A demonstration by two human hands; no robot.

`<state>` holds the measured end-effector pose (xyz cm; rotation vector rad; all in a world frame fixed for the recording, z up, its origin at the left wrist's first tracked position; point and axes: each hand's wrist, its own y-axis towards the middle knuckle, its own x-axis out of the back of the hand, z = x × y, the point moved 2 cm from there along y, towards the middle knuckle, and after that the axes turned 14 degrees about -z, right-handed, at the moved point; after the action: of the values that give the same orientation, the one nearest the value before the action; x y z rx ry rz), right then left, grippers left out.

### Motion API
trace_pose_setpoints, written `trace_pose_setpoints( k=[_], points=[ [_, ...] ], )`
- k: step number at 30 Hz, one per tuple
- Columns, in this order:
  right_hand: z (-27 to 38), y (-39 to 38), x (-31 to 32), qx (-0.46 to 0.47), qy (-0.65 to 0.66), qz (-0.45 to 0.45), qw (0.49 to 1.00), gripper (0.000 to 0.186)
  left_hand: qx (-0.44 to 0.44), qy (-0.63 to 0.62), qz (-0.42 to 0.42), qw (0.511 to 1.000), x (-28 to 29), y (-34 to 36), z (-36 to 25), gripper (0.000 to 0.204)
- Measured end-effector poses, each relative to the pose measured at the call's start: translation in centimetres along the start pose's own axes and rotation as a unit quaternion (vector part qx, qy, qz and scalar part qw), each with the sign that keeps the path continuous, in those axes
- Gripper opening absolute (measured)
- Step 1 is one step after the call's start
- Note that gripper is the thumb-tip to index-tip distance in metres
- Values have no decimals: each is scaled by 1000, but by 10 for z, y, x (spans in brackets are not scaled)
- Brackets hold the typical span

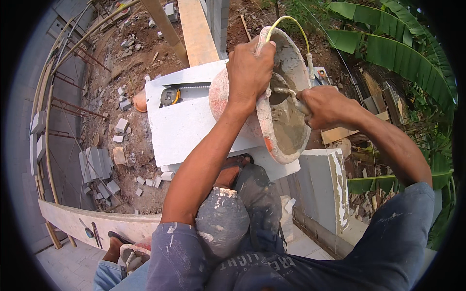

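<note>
My left hand [250, 72] grips the rim of a pink-and-white, mortar-caked bucket [279, 138], which is tilted over with grey mortar [289, 121] inside and a yellow wire handle [291, 19] arched at its top. My right hand [323, 106] is closed on the handle of a trowel [280, 94], whose blade sits inside the bucket, partly hidden by mortar and rim. Beneath the bucket is a white block slab [184, 136]; in a notch on it lie a yellow-and-black tape measure [170, 96] and a narrow dark strip with teeth [194, 88], perhaps a saw.
Upright planks [196, 31] and a block column [218, 14] stand ahead. Bamboo poles [48, 145] and rubble with broken blocks [121, 126] are at left, banana leaves [388, 53] at right. A co-worker's leg [114, 252] shows at lower left beside a pale board [73, 213].
</note>
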<state>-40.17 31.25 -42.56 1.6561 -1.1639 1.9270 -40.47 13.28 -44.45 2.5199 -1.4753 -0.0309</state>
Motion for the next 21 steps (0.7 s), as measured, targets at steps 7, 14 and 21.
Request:
trace_pose_setpoints(
  k=[7, 14, 21],
  points=[
    [13, 4, 19, 8, 27, -4, 1000, 28, -14, 11, -68, 998, 30, 8, 8, 30],
    [6, -9, -4, 10, 5, 14, 1000, 38, -13, 5, -137, 990, -7, 0, 23, 24],
    [3, -3, -33, 63, -127, -27, 989, 26, 21, -20, -164, 986, -8, 2, 28, 21]
  ],
)
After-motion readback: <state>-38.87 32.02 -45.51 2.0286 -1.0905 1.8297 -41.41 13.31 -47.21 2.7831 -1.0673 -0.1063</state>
